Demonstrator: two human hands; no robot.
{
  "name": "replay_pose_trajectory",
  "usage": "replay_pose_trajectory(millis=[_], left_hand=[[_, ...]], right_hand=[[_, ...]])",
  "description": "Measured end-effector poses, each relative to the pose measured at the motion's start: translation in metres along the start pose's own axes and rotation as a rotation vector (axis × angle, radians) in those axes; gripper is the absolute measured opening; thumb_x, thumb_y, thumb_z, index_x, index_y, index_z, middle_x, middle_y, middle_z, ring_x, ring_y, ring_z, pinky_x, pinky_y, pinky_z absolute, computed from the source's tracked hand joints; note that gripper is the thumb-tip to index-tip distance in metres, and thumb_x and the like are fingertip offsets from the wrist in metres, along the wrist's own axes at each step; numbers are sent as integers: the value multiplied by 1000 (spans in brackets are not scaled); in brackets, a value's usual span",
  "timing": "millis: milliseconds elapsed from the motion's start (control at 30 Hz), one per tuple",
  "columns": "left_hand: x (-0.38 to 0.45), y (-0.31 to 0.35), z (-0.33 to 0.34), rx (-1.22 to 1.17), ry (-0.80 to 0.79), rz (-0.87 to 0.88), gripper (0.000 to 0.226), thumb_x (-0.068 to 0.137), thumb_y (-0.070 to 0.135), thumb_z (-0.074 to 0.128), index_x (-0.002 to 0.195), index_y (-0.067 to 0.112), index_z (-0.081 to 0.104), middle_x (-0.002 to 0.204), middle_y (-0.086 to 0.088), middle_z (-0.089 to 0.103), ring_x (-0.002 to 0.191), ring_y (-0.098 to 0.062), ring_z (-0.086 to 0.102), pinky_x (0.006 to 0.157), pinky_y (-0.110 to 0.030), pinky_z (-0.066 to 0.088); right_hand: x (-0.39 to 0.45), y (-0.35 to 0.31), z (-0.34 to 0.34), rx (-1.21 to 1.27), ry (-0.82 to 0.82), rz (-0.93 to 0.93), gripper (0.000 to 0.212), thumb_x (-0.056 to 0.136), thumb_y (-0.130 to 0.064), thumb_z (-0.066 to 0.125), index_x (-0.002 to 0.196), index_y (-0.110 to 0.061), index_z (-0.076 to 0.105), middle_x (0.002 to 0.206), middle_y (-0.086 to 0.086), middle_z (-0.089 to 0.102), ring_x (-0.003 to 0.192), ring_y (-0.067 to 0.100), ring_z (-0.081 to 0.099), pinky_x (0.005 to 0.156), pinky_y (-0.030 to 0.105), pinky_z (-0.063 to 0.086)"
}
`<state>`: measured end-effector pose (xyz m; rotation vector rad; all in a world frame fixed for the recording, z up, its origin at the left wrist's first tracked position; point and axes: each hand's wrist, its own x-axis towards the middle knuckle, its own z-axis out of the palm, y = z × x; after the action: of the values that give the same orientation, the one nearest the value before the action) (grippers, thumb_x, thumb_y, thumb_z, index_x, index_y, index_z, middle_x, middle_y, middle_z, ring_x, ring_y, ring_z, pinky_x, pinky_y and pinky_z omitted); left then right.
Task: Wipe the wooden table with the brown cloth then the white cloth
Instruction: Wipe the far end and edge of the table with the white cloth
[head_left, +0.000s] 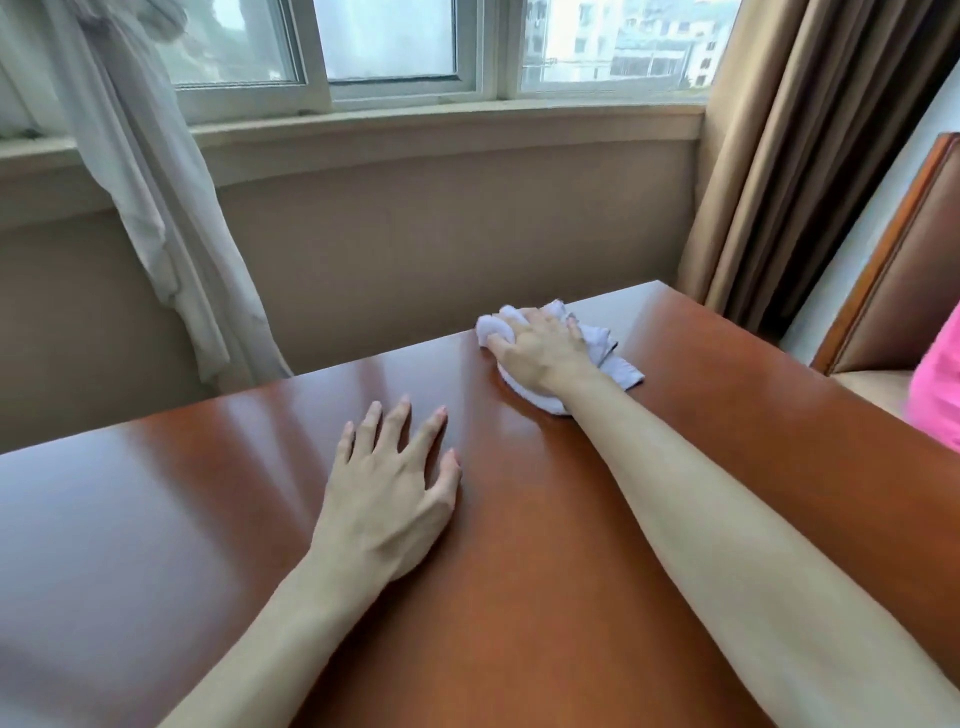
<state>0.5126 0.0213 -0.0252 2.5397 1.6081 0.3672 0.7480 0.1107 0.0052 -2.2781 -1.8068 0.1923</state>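
A: White cloth (613, 358) bunched under right hand (540, 353), fingers gripping it, near tabletop's far edge. Risk?
B: Cloth cd slide off far edge if pushed on. Left hand (389, 483) flat on wooden table (156, 519), fingers spread, holding nothing.
A: Counts?
B: 1 cloth, 2 hands, 1 table. Brown cloth not in view.

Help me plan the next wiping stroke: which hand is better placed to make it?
Right. The right hand already grips the white cloth on the wooden table, while the left hand rests there, fingers spread, holding nothing.
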Motion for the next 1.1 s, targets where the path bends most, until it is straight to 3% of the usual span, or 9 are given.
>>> replay_pose_trajectory(millis=[100, 200, 333, 433, 633, 867, 1000, 1100], left_hand=[[0, -1, 0, 18, 32, -8, 69, 90, 63, 10, 156, 46, 17, 167, 7, 12, 154, -18, 3, 125, -40, 2], [-1, -1, -1, 10, -3, -8, 69, 90, 64, 10, 156, 46, 19, 167, 7, 14, 154, -18, 5, 125, -40, 2], [-2, 1, -8, -3, -32, -21, 71, 90, 64, 12, 156, 43, 23, 166, 3, 18, 154, -21, 9, 125, -43, 6], [-3, 1, -7, 10, -48, -15, 64, 96, 60, 19, 157, 40, 22, 167, 0, 16, 154, -24, 8, 125, -45, 5], [-1, 1, -5, 27, -67, -3, 58, 102, 53, 26, 157, 37, 24, 167, -4, 15, 154, -28, 9, 124, -48, 6], [-2, 1, -4, 14, -56, 9, 59, 102, 53, 28, 158, 34, 23, 167, -5, 15, 153, -30, 9, 124, -50, 7], [-2, -2, -4, -17, -29, 15, 59, 101, 55, 29, 157, 38, 25, 167, -1, 15, 154, -26, 8, 125, -46, 6], [2, -3, -2, -27, 6, -2, 60, 98, 60, 24, 155, 42, 26, 166, 3, 17, 154, -21, 8, 125, -42, 6]], right_hand=[[46, 3, 3, -3, 19, 62, 48, 97, -50, 31, 131, -28, 56, 142, 7, 52, 139, 32, 36, 122, 58, 8], [29, 3, 8, 44, 13, 22, 49, 97, -52, 33, 137, -32, 53, 149, 2, 47, 143, 29, 32, 123, 58, 5], [-64, 1, 6, 100, -6, -34, 57, 94, -54, 36, 149, -37, 40, 160, -7, 33, 152, 25, 17, 124, 57, 3], [-162, -7, 6, 76, -14, -118, 72, 82, -59, 21, 149, -38, 36, 158, -12, 31, 152, 24, 17, 124, 58, 6], [-307, -19, 7, 77, -8, -246, 72, 82, -58, 26, 150, -43, 40, 159, -19, 30, 153, 15, 16, 126, 48, 2], [-202, -8, 2, 76, 39, -38, 77, 74, -66, 17, 143, -45, 44, 154, -13, 40, 148, 22, 26, 124, 54, 8], [-104, 9, 1, 70, 41, 80, 57, 91, -58, 36, 144, -40, 47, 154, -1, 43, 147, 26, 27, 124, 54, 5], [-42, 17, 1, 58, 74, 154, 57, 96, -55, 37, 148, -35, 45, 153, 5, 43, 146, 29, 30, 123, 54, 5]])
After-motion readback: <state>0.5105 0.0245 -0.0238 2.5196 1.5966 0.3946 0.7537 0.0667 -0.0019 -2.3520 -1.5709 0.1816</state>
